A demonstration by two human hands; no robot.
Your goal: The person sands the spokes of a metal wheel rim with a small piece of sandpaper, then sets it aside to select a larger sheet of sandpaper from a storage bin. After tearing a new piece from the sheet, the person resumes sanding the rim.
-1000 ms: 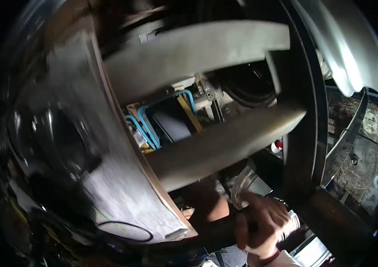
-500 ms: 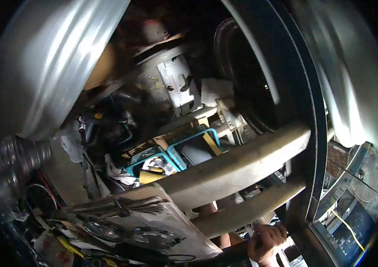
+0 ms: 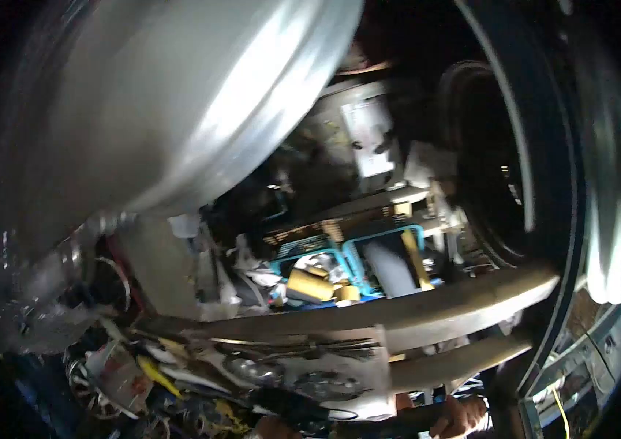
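Note:
My right hand [image 3: 462, 417] is at the lower edge, fingers curled, at the right end of a dark bar [image 3: 376, 427]. My left hand [image 3: 275, 427] barely shows at the bottom edge, near the bar's left end; its fingers are hidden. Just above the hands lies a pale board [image 3: 369, 366] with clear plastic-like pieces [image 3: 328, 385] and a dark object on it. Two pale curved beams cross behind, an upper beam [image 3: 464, 311] and a lower beam [image 3: 457, 364].
Past the beams stand turquoise baskets [image 3: 347, 265] holding yellow rolls [image 3: 309, 285] and a grey item. A large shiny metallic sheet [image 3: 178, 110] fills the upper left. A dark upright post [image 3: 566, 219] rises at the right. Mixed clutter with a yellow strip [image 3: 156, 377] lies lower left.
The view has swung, so the baskets and board sit further right and the metallic sheet looms larger. My right hand appears lower, and part of my left hand now shows at the bottom.

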